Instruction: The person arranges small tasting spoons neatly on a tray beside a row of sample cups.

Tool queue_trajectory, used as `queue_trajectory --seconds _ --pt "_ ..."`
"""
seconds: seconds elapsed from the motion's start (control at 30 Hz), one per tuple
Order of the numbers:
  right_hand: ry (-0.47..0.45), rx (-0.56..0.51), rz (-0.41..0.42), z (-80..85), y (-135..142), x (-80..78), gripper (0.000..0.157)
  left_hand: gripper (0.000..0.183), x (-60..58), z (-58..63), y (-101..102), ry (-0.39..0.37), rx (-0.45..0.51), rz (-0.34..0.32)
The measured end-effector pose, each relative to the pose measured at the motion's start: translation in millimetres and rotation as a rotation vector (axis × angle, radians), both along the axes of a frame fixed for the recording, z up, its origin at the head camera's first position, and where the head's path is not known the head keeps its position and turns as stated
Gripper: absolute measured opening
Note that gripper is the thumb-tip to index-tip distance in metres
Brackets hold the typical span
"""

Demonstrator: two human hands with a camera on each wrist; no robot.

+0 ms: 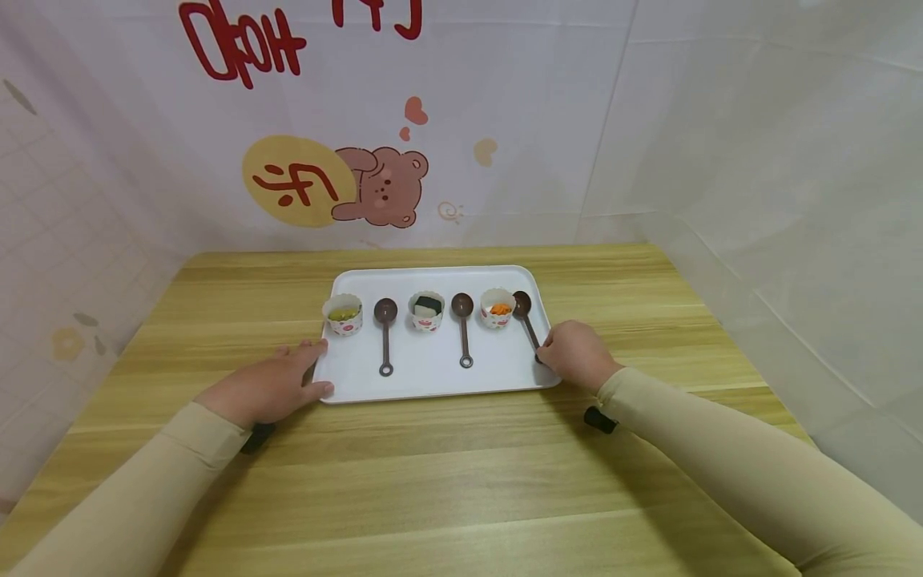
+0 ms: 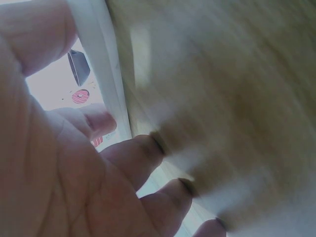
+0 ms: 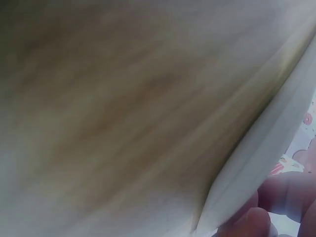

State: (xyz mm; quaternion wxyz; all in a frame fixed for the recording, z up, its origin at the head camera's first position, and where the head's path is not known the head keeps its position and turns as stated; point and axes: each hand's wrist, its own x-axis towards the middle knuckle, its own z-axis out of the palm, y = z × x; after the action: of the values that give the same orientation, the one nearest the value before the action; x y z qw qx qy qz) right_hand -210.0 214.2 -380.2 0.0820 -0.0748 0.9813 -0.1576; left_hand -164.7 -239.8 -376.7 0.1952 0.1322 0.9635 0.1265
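A white tray (image 1: pixel 433 385) lies on the wooden table. My left hand (image 1: pixel 270 383) rests at the tray's left edge, its fingers spread and the thumb over the near corner. At the right edge my right hand (image 1: pixel 579 353) pinches the handle end of a brown measuring spoon (image 1: pixel 530 327), whose bowl lies beside the paper cup of orange pieces (image 1: pixel 497 309). Two more brown spoons, a left one (image 1: pixel 385 336) and a middle one (image 1: pixel 464 328), lie with handles toward me. Between them stands a paper cup with a black-and-white piece (image 1: pixel 427 311); a cup of yellow-green pieces (image 1: pixel 344 315) stands far left.
The wooden table (image 1: pixel 433 481) extends around the tray on all sides. Behind it hangs a white printed cloth (image 1: pixel 519 192) with a bear and red characters; more pale cloth (image 1: pixel 779 176) closes off the right side. A dark strap piece (image 1: pixel 600 420) shows under the right wrist.
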Motion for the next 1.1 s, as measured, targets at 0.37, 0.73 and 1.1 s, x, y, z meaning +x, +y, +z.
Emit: queue_trajectory --seconds 0.37,0.73,1.1 --pt "-0.015 0.045 0.009 -1.9 -1.5 -0.6 0.023 0.088 -0.1 -1.8 -1.7 0.007 0.012 -0.005" --pt "-0.033 0.040 0.002 -0.6 -2.1 -1.3 0.019 0.088 1.0 0.4 -1.1 0.005 0.011 -0.001" --pt "-0.025 -0.016 -0.047 5.0 -1.1 -4.1 0.021 0.089 1.4 1.4 -0.4 0.005 0.000 -0.001"
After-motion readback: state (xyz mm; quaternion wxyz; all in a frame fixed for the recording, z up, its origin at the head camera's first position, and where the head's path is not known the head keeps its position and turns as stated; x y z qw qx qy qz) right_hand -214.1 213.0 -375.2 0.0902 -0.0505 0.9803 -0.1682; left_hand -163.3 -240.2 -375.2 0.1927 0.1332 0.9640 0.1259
